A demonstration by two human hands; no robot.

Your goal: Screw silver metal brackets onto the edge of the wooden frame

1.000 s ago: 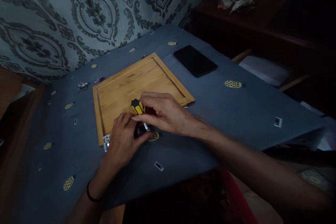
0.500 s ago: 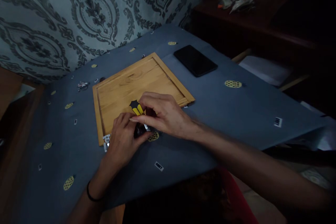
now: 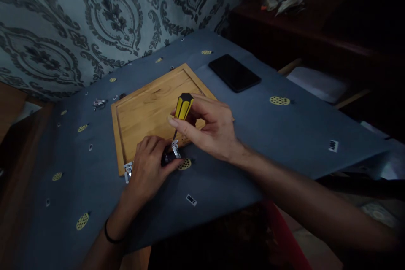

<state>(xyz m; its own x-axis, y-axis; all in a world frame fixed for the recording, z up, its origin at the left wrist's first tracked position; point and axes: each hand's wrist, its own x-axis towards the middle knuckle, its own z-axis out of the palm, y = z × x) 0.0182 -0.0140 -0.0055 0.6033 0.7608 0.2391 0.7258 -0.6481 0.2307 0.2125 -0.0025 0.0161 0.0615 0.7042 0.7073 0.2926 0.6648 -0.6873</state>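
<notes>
My right hand (image 3: 211,128) is closed round a screwdriver (image 3: 183,107) with a yellow and black handle. Its thin shaft points down, and the tip is at or just above a silver metal hinge (image 3: 175,148). From the other side, my left hand (image 3: 150,166) pinches this hinge by a dark part between thumb and fingers, at the near edge of a framed wooden panel (image 3: 155,103). A second silver hinge (image 3: 128,171) sits on the panel's near left corner, beside my left hand. Fingers partly hide the dark part.
A blue tablecloth (image 3: 228,194) with pineapple prints covers the table. Beyond the panel, to the right, lies a black phone (image 3: 234,73). Small metal pieces (image 3: 99,103) lie left of the panel. A patterned curtain or wall covering (image 3: 110,12) rises behind the table.
My right hand has lifted and shifted right with the screwdriver, which now stands more upright. The hinge beneath it has come into fuller view. My left hand has stayed in place.
</notes>
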